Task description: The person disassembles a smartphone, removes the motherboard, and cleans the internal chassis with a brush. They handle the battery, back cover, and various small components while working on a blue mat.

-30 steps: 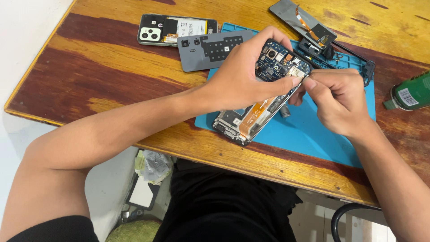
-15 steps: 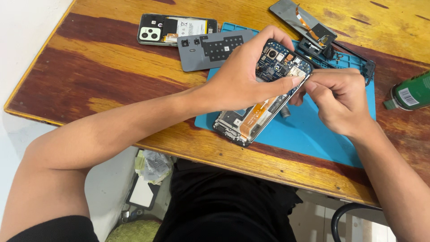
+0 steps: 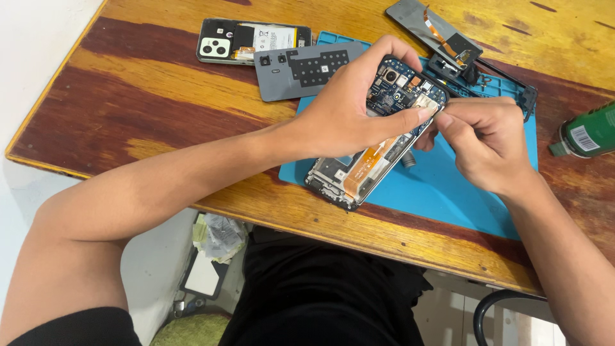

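Two hands (image 3: 359, 109) gripping opened phone (image 3: 378, 138)

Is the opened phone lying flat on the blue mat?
No, the left hand holds the opened phone tilted, only its lower end on the blue mat.

Wooden table (image 3: 147, 102): blue mat (image 3: 448, 186), opened phone (image 3: 253, 40), grey back cover (image 3: 307, 69), green bottle (image 3: 586, 131).

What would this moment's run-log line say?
left hand: grips opened phone | right hand: pinching at its edge | under: blue mat
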